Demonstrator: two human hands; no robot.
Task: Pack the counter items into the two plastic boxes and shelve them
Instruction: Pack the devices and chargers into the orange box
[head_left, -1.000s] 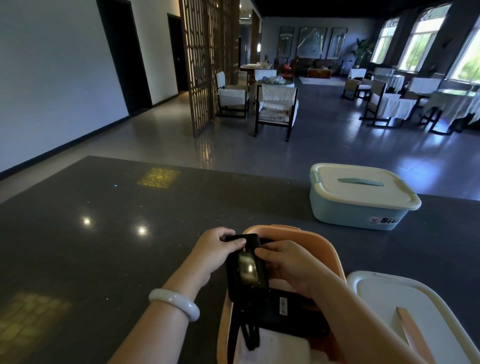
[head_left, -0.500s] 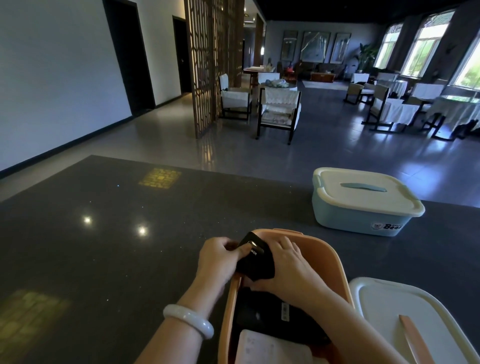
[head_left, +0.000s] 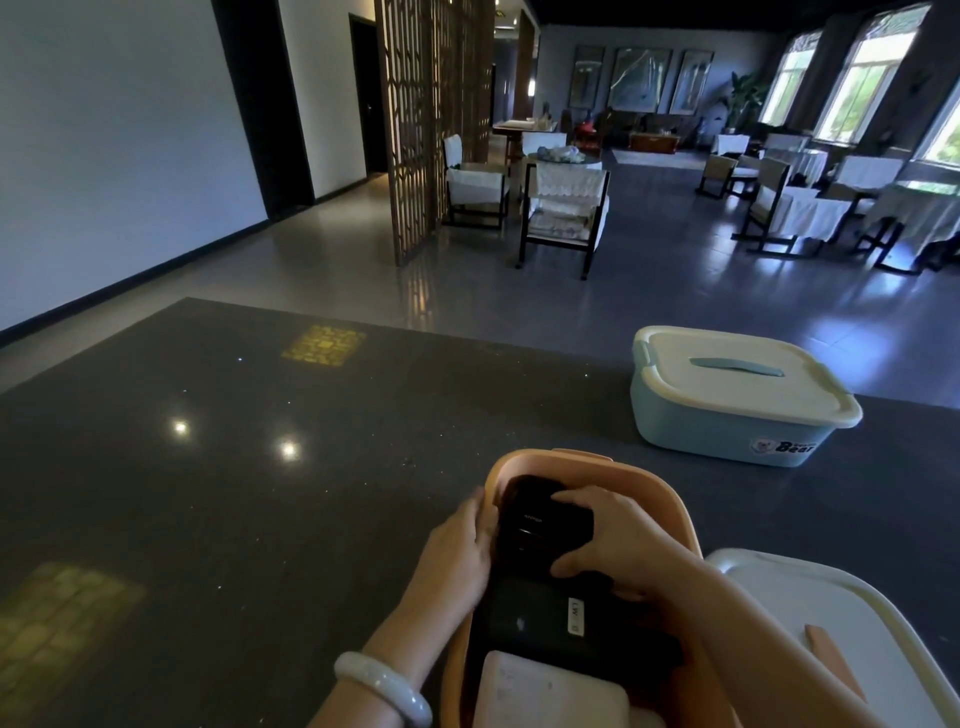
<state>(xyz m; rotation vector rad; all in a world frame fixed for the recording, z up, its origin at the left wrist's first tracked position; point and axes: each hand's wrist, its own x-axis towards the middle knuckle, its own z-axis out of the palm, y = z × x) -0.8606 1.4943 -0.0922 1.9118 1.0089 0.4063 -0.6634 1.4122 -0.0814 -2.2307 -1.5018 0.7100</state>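
Fingers (head_left: 582, 501) of the right hand (head_left: 618, 540) are curled over a black case (head_left: 545, 530), which is held inside the orange box (head_left: 660, 493). The box's left rim is gripped by the left hand (head_left: 457, 551). A lidded blue box (head_left: 727, 400) is set well apart on the dark surface (head_left: 208, 493); a loose lid (head_left: 810, 603) lies beside the orange box.

Open orange box (head_left: 670, 499) holds black devices (head_left: 545, 530), perhaps cases; lidded blue box (head_left: 727, 431) stands well apart
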